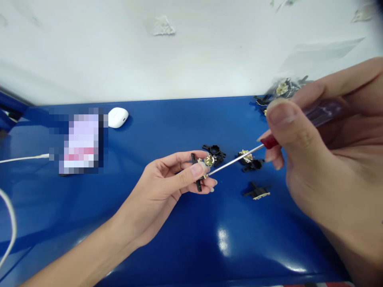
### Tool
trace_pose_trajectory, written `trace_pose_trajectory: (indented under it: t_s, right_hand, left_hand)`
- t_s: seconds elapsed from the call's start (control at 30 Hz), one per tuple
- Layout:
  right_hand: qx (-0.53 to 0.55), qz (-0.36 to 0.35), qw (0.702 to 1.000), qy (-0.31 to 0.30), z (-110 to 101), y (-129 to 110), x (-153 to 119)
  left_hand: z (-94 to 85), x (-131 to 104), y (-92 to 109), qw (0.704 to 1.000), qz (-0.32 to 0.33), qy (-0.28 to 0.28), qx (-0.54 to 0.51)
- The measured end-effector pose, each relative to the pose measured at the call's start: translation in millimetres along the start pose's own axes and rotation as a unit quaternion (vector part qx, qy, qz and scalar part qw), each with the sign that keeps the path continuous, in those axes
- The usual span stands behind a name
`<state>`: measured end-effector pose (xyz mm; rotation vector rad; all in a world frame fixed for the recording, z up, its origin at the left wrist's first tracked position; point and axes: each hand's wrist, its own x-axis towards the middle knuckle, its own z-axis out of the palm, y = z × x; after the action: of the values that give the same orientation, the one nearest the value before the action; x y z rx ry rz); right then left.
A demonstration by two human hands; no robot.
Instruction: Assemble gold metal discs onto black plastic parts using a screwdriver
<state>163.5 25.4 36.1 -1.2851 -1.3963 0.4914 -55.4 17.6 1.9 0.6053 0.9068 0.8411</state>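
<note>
My left hand [179, 177] is closed around a small black part with brass-coloured metal pieces [198, 184], its thumb pressing on top. My right hand [317, 151] grips a screwdriver [236, 160] with a clear handle and red collar. The screwdriver's tip touches or nearly touches the metal near my left thumb; the exact contact is too small to tell. Just behind my left fingertips lies a black housing [216, 150]. Between my hands, a black and brass part [253, 160] rests on the table, and another [257, 191] lies nearer to me.
On the blue table [167, 127], a blurred-out phone [80, 141] with a white cable [26, 158] lies at the left, beside a white earphone case [118, 117]. A plastic bag of similar parts [284, 88] sits against the white wall at the back right.
</note>
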Motion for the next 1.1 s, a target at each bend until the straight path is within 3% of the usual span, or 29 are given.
trace_pose_trajectory:
  t_s: [0.07,0.13,0.3,0.4,0.67,0.87,1.03,1.1]
  right_hand:
    - [-0.071,-0.026,0.997,0.031,-0.6,3.4,0.9]
    - [-0.102,-0.051,0.993,0.008,-3.8,6.1,2.8]
    - [-0.031,-0.060,0.982,-0.177,-28.1,15.4,15.7]
    - [-0.029,-0.053,0.967,-0.246,-42.7,23.1,23.3]
    - [-0.139,-0.130,0.953,-0.235,-43.2,27.4,23.5]
    - [-0.096,-0.091,0.958,-0.254,-45.9,35.2,16.5]
    - [-0.129,-0.147,0.951,-0.239,-40.7,33.8,18.9]
    - [-0.112,-0.134,0.952,-0.250,-40.8,33.4,18.6]
  left_hand:
    - [-0.6,-0.1,-0.2,1.000,0.009,-0.002,-0.006]
    - [-0.4,0.0,-0.4,1.000,0.011,0.000,-0.014]
    - [0.3,-0.5,0.2,0.999,0.015,0.003,-0.048]
    - [0.1,-0.9,1.5,0.997,0.019,0.001,-0.070]
    - [-3.2,-0.2,3.2,0.998,0.008,0.004,-0.057]
    - [-6.1,2.2,1.2,0.999,0.019,0.024,-0.041]
    - [-3.7,1.4,0.5,0.999,0.007,0.028,-0.026]
    - [-3.3,1.7,0.9,0.999,0.012,0.030,-0.026]
